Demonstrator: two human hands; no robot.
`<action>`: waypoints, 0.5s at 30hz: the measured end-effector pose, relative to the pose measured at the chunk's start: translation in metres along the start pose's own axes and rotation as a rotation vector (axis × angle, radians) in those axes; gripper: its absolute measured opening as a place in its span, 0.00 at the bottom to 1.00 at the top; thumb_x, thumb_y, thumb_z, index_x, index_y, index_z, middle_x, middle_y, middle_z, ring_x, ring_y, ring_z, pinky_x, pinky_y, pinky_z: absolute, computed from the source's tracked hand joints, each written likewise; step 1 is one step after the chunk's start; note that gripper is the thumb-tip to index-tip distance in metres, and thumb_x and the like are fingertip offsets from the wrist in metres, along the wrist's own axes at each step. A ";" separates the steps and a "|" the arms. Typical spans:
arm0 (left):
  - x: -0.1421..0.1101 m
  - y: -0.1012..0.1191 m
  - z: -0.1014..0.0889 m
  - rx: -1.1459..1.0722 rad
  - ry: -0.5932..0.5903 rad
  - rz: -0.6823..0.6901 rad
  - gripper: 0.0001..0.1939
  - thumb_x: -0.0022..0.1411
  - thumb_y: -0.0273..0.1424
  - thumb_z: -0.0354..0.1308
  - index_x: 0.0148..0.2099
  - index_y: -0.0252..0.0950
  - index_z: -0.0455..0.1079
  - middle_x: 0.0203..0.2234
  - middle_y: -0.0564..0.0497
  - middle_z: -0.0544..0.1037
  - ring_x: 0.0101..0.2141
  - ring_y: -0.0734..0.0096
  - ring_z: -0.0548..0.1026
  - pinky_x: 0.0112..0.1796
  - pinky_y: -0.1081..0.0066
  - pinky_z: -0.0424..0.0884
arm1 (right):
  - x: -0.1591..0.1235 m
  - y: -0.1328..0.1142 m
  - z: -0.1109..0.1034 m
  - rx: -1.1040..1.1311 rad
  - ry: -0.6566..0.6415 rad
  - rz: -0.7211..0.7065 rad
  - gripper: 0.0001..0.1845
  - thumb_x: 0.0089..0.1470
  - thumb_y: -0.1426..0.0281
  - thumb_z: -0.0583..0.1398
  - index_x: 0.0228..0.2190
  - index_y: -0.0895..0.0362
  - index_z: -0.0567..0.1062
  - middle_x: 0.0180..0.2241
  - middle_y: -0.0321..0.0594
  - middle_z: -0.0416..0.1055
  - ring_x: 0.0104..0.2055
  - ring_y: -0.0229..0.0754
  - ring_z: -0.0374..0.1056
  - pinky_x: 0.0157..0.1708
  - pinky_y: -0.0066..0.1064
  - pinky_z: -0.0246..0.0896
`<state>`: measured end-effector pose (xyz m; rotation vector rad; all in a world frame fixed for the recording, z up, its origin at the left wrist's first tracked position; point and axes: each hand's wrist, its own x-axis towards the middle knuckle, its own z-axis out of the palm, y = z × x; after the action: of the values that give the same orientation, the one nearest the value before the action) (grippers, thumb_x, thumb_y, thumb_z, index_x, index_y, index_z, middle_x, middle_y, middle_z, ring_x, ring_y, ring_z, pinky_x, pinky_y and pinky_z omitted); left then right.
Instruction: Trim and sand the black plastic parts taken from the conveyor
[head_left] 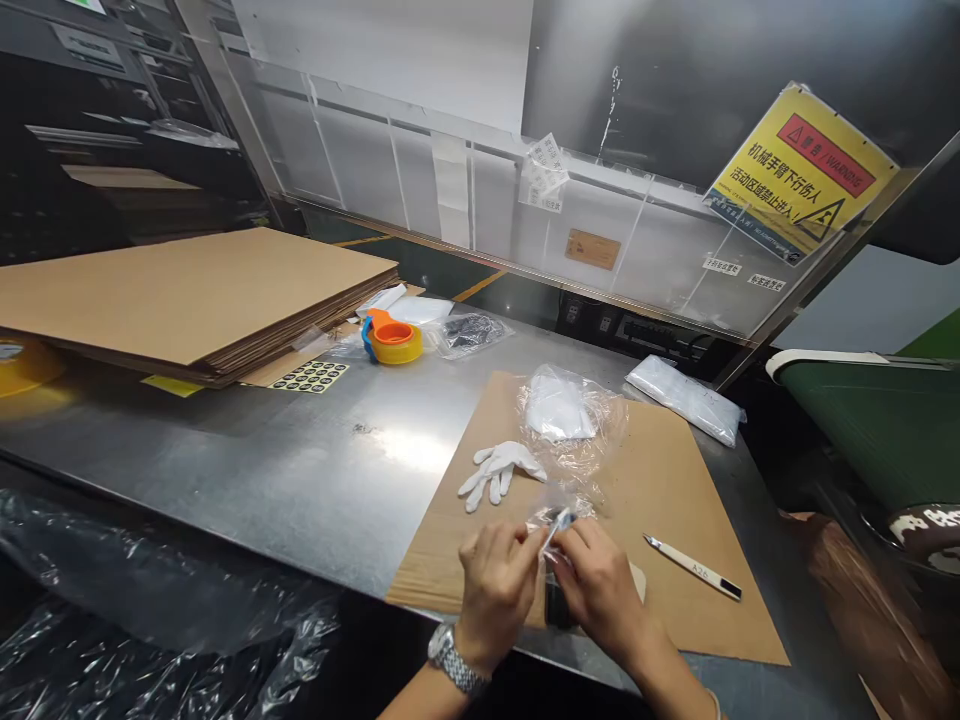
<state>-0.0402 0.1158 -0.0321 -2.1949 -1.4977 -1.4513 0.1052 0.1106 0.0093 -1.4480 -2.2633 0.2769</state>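
Close to the table's front edge, my left hand (501, 585) and my right hand (596, 580) come together, fingers pinched on a small clear plastic bag (551, 500). A narrow pale strip shows between the fingertips; its kind is hard to make out. Partly hidden beneath my right hand is a dark object (556, 605). A white glove (501, 472) lies just beyond my left hand. Farther back sits a clear bag with white contents (559, 405). To the right of my right hand lies a slim white pen-like tool marked A26 (694, 568).
A brown cardboard sheet (675, 480) lies under these things on the metal table (300, 480). Stacked cardboard (187, 290), an orange-yellow tape dispenser (394, 340) and a sticker sheet (311, 377) are at left. A white plastic packet (686, 398) lies back right, before a clear panel (495, 200).
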 end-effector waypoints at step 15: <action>-0.048 -0.016 0.003 0.093 -0.378 -0.195 0.12 0.61 0.24 0.45 0.39 0.35 0.70 0.24 0.50 0.71 0.29 0.66 0.68 0.31 0.68 0.64 | -0.094 0.021 0.026 0.390 -0.075 0.480 0.22 0.59 0.55 0.43 0.29 0.56 0.68 0.22 0.39 0.68 0.25 0.40 0.65 0.25 0.27 0.58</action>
<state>-0.0529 0.0935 -0.0759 -2.4214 -1.8989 -1.0200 0.1439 0.0372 -0.0457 -1.7531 -1.7485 0.8771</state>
